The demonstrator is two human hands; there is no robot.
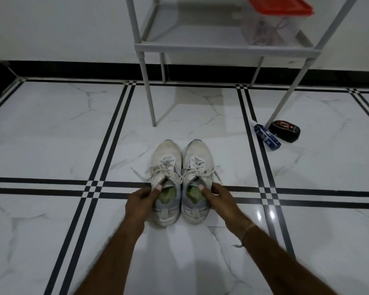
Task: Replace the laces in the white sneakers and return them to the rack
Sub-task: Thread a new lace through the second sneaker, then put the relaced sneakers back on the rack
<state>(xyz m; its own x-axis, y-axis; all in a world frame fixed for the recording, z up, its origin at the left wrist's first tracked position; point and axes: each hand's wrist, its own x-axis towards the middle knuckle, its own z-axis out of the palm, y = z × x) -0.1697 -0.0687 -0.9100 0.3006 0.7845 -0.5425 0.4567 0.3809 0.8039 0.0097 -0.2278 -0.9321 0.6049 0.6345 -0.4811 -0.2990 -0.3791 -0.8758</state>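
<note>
Two white sneakers stand side by side on the tiled floor, toes pointing away from me, both still laced with white laces. My left hand (142, 201) grips the outer collar of the left sneaker (166, 158), thumb inside over the green insole. My right hand (218, 196) grips the collar of the right sneaker (197, 154) the same way. The grey rack (226, 47) stands beyond the shoes against the wall, its lower shelf bare on the left side.
A clear box with a red lid (273, 20), holding loose laces, sits on the rack's shelf at the right. A blue tube (266, 136) and a black oval shoe-polish case (284, 131) lie on the floor by the rack's right front leg.
</note>
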